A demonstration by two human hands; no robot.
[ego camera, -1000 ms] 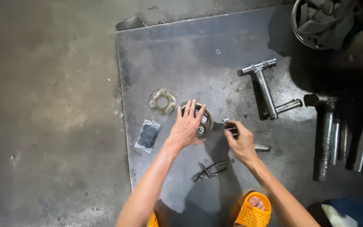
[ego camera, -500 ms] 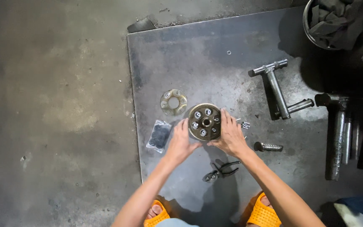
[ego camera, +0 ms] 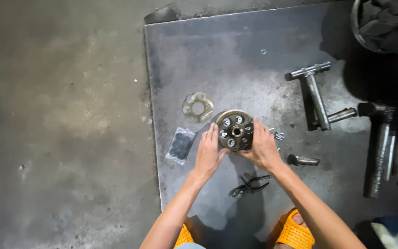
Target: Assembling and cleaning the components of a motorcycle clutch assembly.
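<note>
A round toothed gear hub (ego camera: pixel 235 130) with a ring of holes in its face sits near the middle of the grey steel plate (ego camera: pixel 236 60) that serves as the work surface on the concrete floor (ego camera: pixel 61 129), its face turned up toward the camera. The left hand (ego camera: pixel 209 154) and the right hand (ego camera: pixel 263 148) bracket it from either side, likely to steady it; the fingers are spread fairly wide and lie against its rim rather than closing round it. Just to the upper left lies a brass-coloured ring plate (ego camera: pixel 198 107), and beside the left hand a small clear bag of dark parts (ego camera: pixel 180 145). A few small bolts (ego camera: pixel 278 135) lie just right of the hub, a short steel pin (ego camera: pixel 303 160) near the right wrist, and pliers (ego camera: pixel 248 186) between the forearms. A T-handled puller tool (ego camera: pixel 316 94) rests well apart to the right
</note>
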